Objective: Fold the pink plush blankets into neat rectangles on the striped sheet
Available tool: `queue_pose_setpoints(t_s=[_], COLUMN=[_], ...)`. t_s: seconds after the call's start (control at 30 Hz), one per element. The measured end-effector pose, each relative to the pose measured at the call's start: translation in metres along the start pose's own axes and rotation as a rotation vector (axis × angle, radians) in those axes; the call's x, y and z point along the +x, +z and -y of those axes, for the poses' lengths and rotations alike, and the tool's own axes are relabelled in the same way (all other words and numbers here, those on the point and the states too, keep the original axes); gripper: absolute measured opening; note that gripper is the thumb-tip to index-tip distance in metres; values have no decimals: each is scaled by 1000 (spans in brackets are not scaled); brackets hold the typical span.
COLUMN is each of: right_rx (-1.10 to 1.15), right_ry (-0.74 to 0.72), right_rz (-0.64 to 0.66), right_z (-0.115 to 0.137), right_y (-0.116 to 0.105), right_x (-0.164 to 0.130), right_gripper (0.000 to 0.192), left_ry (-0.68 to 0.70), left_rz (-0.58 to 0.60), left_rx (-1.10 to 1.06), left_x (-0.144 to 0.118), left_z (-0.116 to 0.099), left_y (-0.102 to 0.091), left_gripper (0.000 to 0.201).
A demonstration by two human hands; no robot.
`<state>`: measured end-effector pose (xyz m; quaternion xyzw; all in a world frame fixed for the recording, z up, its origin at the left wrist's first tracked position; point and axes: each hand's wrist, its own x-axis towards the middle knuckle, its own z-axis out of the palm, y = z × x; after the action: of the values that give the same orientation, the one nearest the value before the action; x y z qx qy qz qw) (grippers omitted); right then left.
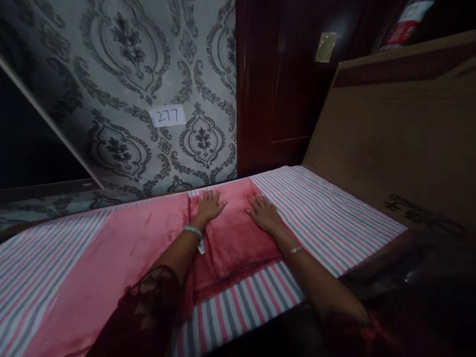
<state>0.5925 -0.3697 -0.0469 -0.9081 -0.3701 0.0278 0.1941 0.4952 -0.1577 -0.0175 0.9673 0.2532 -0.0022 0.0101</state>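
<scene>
A pink plush blanket lies partly folded over a striped cloth. Its right part is stacked in layers, and a flatter, paler part spreads to the left. My left hand rests flat near the back left of the folded stack, fingers spread. On the stack's right edge lies my right hand, palm down, fingers apart. Neither hand grips anything. A small white tag pokes out beside my left wrist.
A large cardboard box leans at the right, beside a dark red wooden panel. Patterned wallpaper rises behind, bearing a paper marked 277. At the left stands a dark screen-like panel.
</scene>
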Motion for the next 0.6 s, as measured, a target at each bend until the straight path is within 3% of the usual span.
queue_pose_setpoints(t_s=[0.1,0.17,0.27,0.37,0.5,0.6], right_rx=[153,276,481,617,547,399], right_ry=[-52,-50,32,20,-128,-103], right_rz=[-21,-139,-327,-297,-212,-232], right_z=[-17,-39,-79,-108,-114,-103], right_y=[-13,-19,-15,-4,4,4], right_x=[-3,-18,-62,-110,-144,-145], right_gripper=[55,52,50,54,73,81], left_ry=[41,100,326,537,562,546], left_rz=[122,123,93,63,-46,-76], left_rx=[-20,-15,-40,-75,-88,-95], left_x=[-9,-27,-67,-102,-117,-116], left_z=[-3,-6,-9,-4,4,4], left_y=[-20,-26,-18,1,19,24], left_gripper=[71,68,65,69,68,67])
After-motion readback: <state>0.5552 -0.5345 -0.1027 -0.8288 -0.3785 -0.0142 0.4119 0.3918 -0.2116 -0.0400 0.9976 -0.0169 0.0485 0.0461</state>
